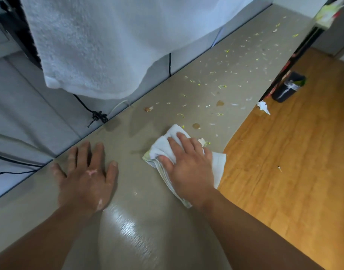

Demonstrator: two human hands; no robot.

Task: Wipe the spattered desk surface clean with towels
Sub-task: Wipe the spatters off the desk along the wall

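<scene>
The grey desk surface (140,191) runs from the near left to the far right. My right hand (188,166) presses flat on a folded white towel (167,141) near the desk's right edge; the towel's near folds carry greenish stains. My left hand (85,178) lies flat on the bare desk with fingers spread and holds nothing. Beyond the towel the desk is spattered with white and yellow-green flecks (222,86) and a few brown blobs (196,125). The near part of the desk looks wet and shiny.
A large white towel (101,45) hangs over the wall side at the back. Black cables (98,115) trail along the desk's rear edge. Right of the desk lies wooden floor (284,182) with a crumpled tissue (263,108) and a dark bin (288,86).
</scene>
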